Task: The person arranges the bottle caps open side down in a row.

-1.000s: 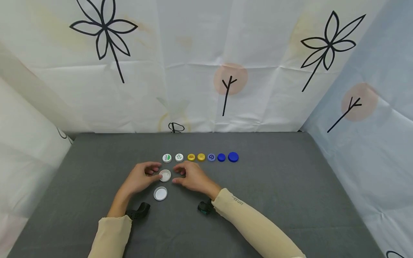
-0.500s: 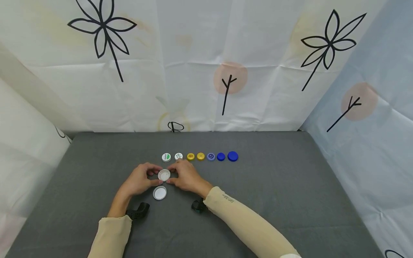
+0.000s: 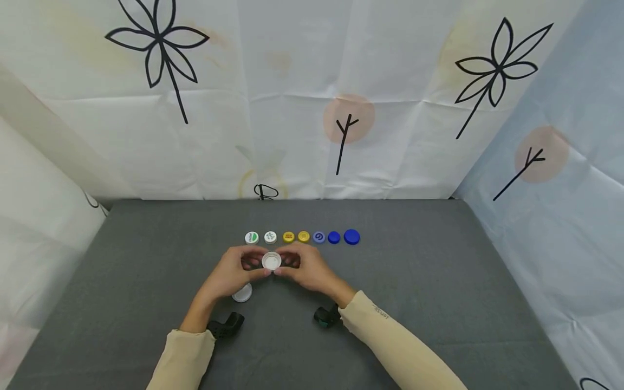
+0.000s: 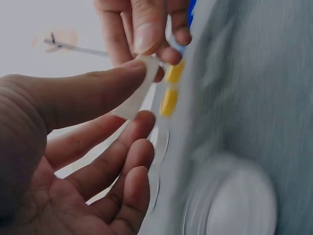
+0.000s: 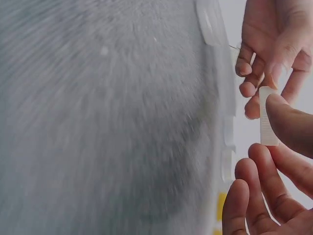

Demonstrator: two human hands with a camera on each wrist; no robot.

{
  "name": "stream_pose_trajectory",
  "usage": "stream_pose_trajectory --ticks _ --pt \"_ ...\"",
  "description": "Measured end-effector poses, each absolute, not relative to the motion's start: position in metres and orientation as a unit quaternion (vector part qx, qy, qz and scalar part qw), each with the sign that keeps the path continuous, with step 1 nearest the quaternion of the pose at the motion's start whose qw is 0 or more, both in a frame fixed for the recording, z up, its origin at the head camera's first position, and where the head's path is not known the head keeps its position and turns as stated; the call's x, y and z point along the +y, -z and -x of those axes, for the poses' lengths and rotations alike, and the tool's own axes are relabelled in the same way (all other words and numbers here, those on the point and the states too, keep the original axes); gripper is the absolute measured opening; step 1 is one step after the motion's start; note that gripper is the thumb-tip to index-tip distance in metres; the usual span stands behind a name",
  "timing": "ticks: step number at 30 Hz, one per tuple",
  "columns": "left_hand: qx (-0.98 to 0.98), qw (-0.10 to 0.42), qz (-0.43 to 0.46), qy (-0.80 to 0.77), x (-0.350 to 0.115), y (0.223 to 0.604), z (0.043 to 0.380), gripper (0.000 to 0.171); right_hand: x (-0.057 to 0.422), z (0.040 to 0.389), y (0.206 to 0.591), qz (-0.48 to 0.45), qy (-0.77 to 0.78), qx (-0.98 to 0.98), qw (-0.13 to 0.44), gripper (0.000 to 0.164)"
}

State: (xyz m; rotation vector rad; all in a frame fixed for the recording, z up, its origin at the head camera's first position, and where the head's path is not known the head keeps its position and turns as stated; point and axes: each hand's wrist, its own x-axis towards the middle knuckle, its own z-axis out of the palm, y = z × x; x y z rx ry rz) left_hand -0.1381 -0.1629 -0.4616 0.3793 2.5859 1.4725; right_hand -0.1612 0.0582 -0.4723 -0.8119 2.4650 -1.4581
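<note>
Off the table, both hands hold a white bottle cap [image 3: 271, 261], its hollow side turned toward the head camera. My left hand [image 3: 233, 272] pinches its left edge between thumb and fingers; my right hand [image 3: 312, 266] pinches the right edge the same way. Ribs run along the cap's side [image 5: 265, 120] in the right wrist view. Below the left hand, a white lid [image 3: 242, 293] lies on the table with its inside up, partly covered by the thumb in the head view. It appears blurred as the large white lid [image 4: 242, 200] in the left wrist view.
Behind the hands runs a row of caps: a white and green cap [image 3: 251, 238], a white cap [image 3: 270, 237], two yellow caps [image 3: 288, 237], a pale blue cap [image 3: 319, 237] and two blue caps [image 3: 352, 236]. Patterned cloth [image 3: 292, 135] rises behind the grey table [image 3: 439, 271].
My right hand has come in from the right and taken hold of the white bottle cap along with the left. Both hands have lifted it and carried it rightward. The lid stays put.
</note>
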Motion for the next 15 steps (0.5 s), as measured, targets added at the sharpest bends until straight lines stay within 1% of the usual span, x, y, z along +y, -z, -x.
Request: stream_pose_trajectory --ticks 9,15 --pt "0.832 0.039 -0.125 -0.538 -0.117 0.461 0.136 0.037 0.103 0.155 0.46 0.265 0.513 0.814 0.061 0.038" --pt "0.82 0.035 -0.12 -0.558 -0.095 0.459 0.135 0.037 0.124 0.152 0.457 0.251 0.519 0.815 0.058 0.039"
